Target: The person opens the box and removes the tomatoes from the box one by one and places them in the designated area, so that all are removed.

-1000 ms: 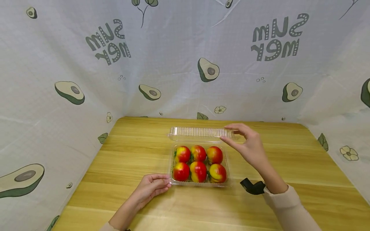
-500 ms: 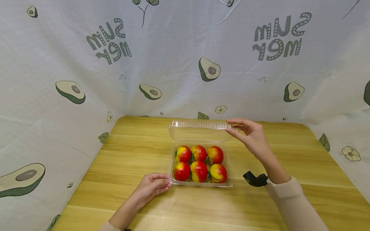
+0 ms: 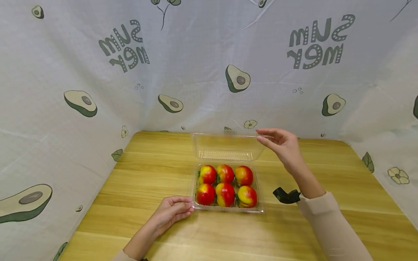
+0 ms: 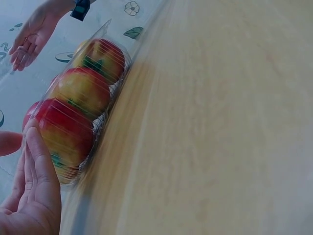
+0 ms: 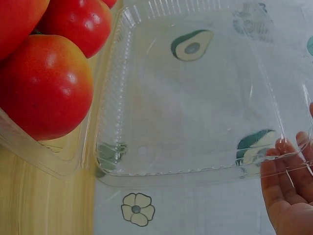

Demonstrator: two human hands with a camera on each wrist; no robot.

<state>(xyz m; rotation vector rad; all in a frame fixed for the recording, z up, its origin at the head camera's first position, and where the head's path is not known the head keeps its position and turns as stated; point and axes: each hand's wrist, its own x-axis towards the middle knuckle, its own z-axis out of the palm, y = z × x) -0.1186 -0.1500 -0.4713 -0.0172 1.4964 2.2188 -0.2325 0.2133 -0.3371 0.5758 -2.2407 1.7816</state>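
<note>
My left hand (image 3: 173,212) pinches the box (image 3: 228,209), six red-yellow fruits (image 3: 226,187) just right of it; my right hand (image 3: 281,145) seems to pinch the lid (image 3: 226,146) (its edge is blurred).

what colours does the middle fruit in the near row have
The middle fruit is red and yellow, seen best in the head view.

Head view bright; wrist views dimmer (the left one's tabletop (image 4: 210,117) looks blurred).

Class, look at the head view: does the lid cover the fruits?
No, the lid stands open behind the fruits, its right end held by the right hand.
</note>
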